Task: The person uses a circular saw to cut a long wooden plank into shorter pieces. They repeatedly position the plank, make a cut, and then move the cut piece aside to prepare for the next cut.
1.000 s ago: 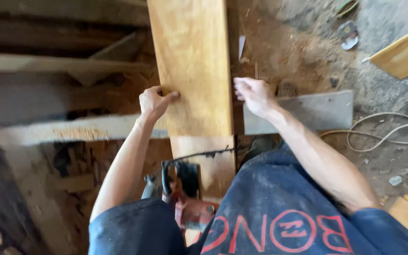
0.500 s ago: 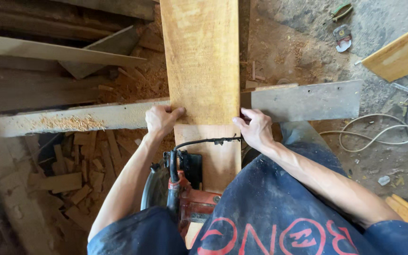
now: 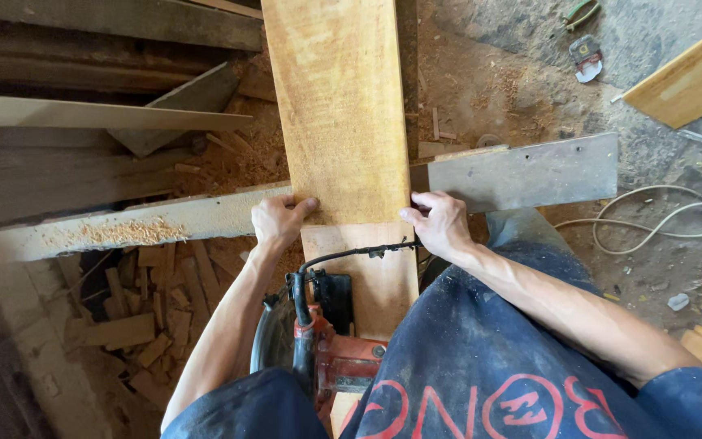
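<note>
Both hands have slid back along the plank toward the body since a second ago, and the view has steadied. From the left: weathered timbers (image 3: 83, 114) lie stacked, with a heap of wood offcuts (image 3: 136, 325) on the ground below them. A pale crossbeam (image 3: 123, 228), dusted with sawdust, runs across the scene under the plank. The left hand (image 3: 278, 221) is closed on the left edge of the long yellow wooden plank (image 3: 339, 122), thumb lying on its top face. The plank stretches away from the person, resting across the crossbeam at the centre of the view. Below the hands, a red and black circular saw (image 3: 318, 341) sits near the plank's near end, beside the person's lap; its black cord (image 3: 359, 252) crosses the plank. The right hand (image 3: 440, 223) clasps the plank's right edge, fingers curled over it. Further right, a coil of pale cable (image 3: 652, 219) lies on the dirt floor, and what may be a second yellow board (image 3: 692, 81) shows at the upper corner.
</note>
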